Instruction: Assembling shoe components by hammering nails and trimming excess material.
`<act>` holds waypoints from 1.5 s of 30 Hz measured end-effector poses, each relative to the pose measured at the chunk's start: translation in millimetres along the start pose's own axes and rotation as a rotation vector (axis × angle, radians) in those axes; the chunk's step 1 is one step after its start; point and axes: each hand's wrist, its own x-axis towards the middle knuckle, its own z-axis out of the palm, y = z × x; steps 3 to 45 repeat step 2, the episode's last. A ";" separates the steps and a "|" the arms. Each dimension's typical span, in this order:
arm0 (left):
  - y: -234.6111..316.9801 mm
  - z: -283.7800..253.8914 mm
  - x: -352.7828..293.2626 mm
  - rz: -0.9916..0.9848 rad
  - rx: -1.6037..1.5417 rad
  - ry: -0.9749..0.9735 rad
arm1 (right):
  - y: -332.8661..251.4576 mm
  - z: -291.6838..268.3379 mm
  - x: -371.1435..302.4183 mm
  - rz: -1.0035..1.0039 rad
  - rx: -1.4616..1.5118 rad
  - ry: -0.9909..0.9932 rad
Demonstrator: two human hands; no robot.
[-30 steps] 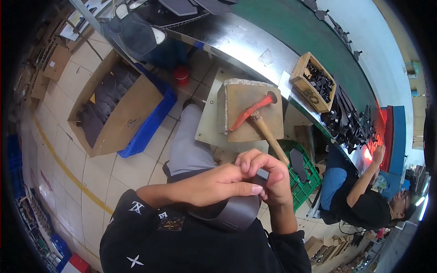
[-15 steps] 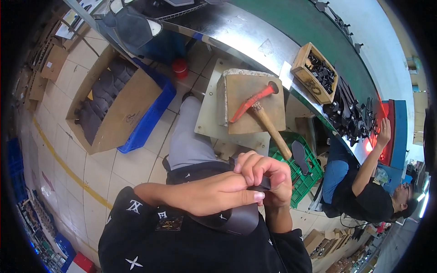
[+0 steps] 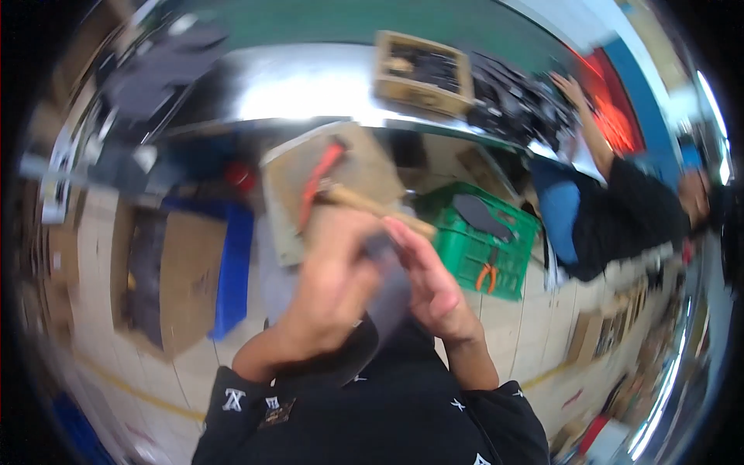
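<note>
Smeared by motion, a dark sole (image 3: 385,302) is held up in front of my body. My left hand (image 3: 329,267) is closed around it, and a short dark end pokes out by the thumb. On the sole's other side is my right hand (image 3: 438,287), fingers stretched out and close together; its fingertips are near that dark end, and contact is unclear. Just beyond my hands lies a hammer (image 3: 360,203) with a red head and wooden handle. It rests on a tan-topped block (image 3: 372,167), its handle partly behind my fingers.
Right of the block stands a green crate (image 3: 508,287), bearing a dark sole-shaped piece (image 3: 482,217) and orange-handled pliers (image 3: 487,275). A wooden box (image 3: 426,97) of black parts sits on the metal bench (image 3: 310,81). A carton (image 3: 190,279) is at left. A co-worker (image 3: 632,209) reaches over the bench at right.
The whole view has swung, so the bench now runs across the top. My right hand's fingers, earlier bent and pinching the dark piece, have straightened. The sole has been raised and turned more upright.
</note>
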 end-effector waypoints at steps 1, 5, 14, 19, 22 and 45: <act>-10.6 7.5 26.1 0.251 0.227 0.158 | -3.5 -3.0 -8.8 -0.099 0.021 0.054; -14.1 21.6 43.9 0.433 0.572 0.301 | -10.7 -7.8 -19.3 -0.090 -0.068 0.124; -14.1 21.6 43.9 0.433 0.572 0.301 | -10.7 -7.8 -19.3 -0.090 -0.068 0.124; -14.1 21.6 43.9 0.433 0.572 0.301 | -10.7 -7.8 -19.3 -0.090 -0.068 0.124; -14.1 21.6 43.9 0.433 0.572 0.301 | -10.7 -7.8 -19.3 -0.090 -0.068 0.124; -14.1 21.6 43.9 0.433 0.572 0.301 | -10.7 -7.8 -19.3 -0.090 -0.068 0.124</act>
